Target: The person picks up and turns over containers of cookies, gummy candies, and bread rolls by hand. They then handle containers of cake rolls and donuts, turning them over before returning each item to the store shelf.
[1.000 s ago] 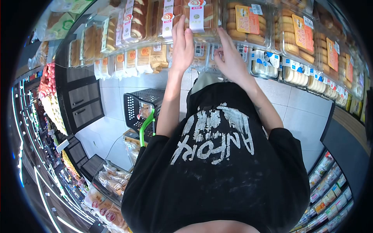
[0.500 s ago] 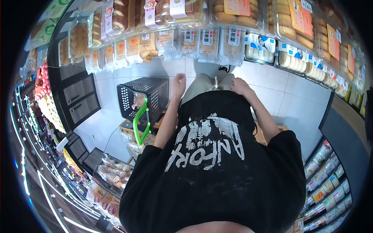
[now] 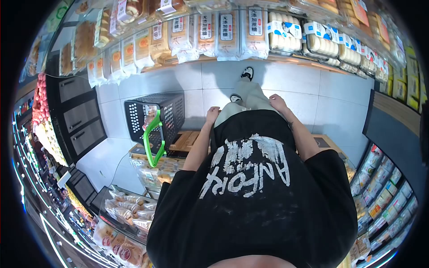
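My left hand (image 3: 213, 115) hangs beside my left thigh, its fingers curled in with nothing visible in them. On the other side, my right hand (image 3: 277, 102) is next to my right thigh, empty, its fingers loosely bent and slightly apart. Neither hand touches any goods. Left of my left hand, a dark perforated shopping basket (image 3: 172, 111) with a raised green handle (image 3: 147, 142) stands on the floor. Something small and partly hidden is inside it.
Packaged bread (image 3: 228, 35) and boxed pastries (image 3: 283, 33) line the shelf ahead. Dark drawers (image 3: 79, 109) stand at the left. Behind me on the left is a display of bagged bread (image 3: 129, 207). A shelf of packets (image 3: 380, 196) is at the right.
My view has shifted, so the basket and front shelf sit differently in frame. One leg is now extended forward and both shoes show. My hands hang lower, closer to my body.
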The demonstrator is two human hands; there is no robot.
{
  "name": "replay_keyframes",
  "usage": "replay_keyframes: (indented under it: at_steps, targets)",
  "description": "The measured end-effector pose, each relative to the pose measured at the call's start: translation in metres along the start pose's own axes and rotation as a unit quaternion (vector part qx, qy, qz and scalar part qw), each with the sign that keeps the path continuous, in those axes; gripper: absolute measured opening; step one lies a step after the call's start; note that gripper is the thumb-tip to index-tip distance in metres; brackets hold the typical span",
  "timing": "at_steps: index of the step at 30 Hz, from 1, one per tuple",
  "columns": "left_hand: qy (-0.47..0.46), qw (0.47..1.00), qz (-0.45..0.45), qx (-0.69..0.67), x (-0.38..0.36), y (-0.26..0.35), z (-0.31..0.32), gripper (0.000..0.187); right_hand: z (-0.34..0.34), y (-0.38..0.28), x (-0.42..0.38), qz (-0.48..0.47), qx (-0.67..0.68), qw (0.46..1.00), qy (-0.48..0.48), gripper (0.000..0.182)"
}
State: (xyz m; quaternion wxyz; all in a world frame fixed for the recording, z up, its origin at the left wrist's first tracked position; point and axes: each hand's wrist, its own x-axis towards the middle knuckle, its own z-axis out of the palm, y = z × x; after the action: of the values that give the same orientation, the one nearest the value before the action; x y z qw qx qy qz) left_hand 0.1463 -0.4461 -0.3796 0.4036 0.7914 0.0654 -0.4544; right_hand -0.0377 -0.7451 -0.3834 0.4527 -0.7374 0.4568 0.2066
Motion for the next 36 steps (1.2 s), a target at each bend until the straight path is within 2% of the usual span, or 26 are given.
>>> replay_keyframes:
  at_steps: [1, 2, 4, 7, 9, 10, 12, 15, 20, 21, 24, 27, 28, 30, 33, 34, 36]
  targets:
    - [0.001, 1.000, -0.014, -0.017, -0.003, -0.008, 0.005, 0.028, -0.001, 0.001, -0.014, 0.000, -0.010, 1.000, -0.002, 0.031]
    - [-0.013, 1.000, 0.009, 0.016, -0.002, -0.013, 0.010, 0.028, -0.005, 0.003, -0.024, -0.001, -0.020, 1.000, -0.003, 0.031]
    - [-0.040, 0.995, 0.051, 0.081, 0.004, -0.038, 0.024, 0.028, -0.008, 0.023, -0.034, 0.034, 0.024, 0.999, -0.006, 0.031]
    - [-0.100, 0.990, 0.065, 0.079, 0.002, -0.049, 0.039, 0.030, -0.003, 0.066, -0.041, 0.054, 0.110, 0.992, 0.021, 0.030]
    - [-0.086, 0.991, 0.061, 0.080, 0.005, -0.048, 0.042, 0.031, -0.006, 0.083, -0.043, 0.037, 0.168, 0.984, 0.048, 0.030]
    - [-0.083, 0.992, 0.062, 0.078, 0.006, -0.049, 0.042, 0.031, -0.006, 0.086, -0.044, 0.068, 0.212, 0.973, 0.068, 0.030]
    - [-0.071, 0.993, 0.057, 0.071, 0.000, -0.044, 0.040, 0.031, -0.010, 0.089, -0.048, 0.061, 0.202, 0.975, 0.068, 0.027]
    - [-0.068, 0.997, 0.026, 0.033, -0.007, -0.033, 0.037, 0.028, -0.013, 0.091, -0.043, 0.073, 0.155, 0.981, 0.086, 0.026]
    - [-0.070, 0.990, -0.111, -0.049, -0.011, -0.010, 0.041, 0.030, -0.056, 0.054, -0.060, 0.146, 0.045, 0.984, 0.090, 0.029]
    - [-0.070, 0.986, -0.139, -0.066, -0.009, 0.002, 0.047, 0.030, -0.064, 0.053, -0.053, 0.128, 0.048, 0.986, 0.099, 0.028]
    - [-0.115, 0.989, -0.088, -0.034, -0.013, 0.064, 0.068, 0.032, -0.082, 0.058, -0.035, 0.093, 0.088, 0.987, 0.095, 0.025]
    - [-0.175, 0.983, 0.008, -0.056, -0.016, 0.160, 0.094, 0.031, -0.131, 0.021, -0.031, 0.062, 0.351, 0.933, 0.040, 0.023]
    - [-0.188, 0.979, 0.050, -0.056, -0.023, 0.199, 0.101, 0.030, -0.154, 0.005, -0.030, 0.048, 0.364, 0.930, 0.011, 0.023]
    - [-0.200, 0.967, 0.133, -0.080, -0.039, 0.276, 0.115, 0.029, -0.212, -0.047, -0.043, -0.018, 0.365, 0.929, -0.064, 0.025]
    - [-0.212, 0.934, 0.236, -0.167, -0.074, 0.371, 0.125, 0.027, -0.283, -0.125, -0.072, -0.159, 0.464, 0.868, -0.075, 0.029]
    - [-0.162, 0.940, 0.247, -0.169, -0.087, 0.401, 0.131, 0.028, -0.302, -0.146, -0.082, -0.198, 0.492, 0.844, -0.084, 0.034]
    - [-0.059, 0.946, 0.267, -0.175, -0.108, 0.452, 0.143, 0.028, -0.330, -0.169, -0.083, -0.215, 0.553, 0.798, -0.105, 0.042]
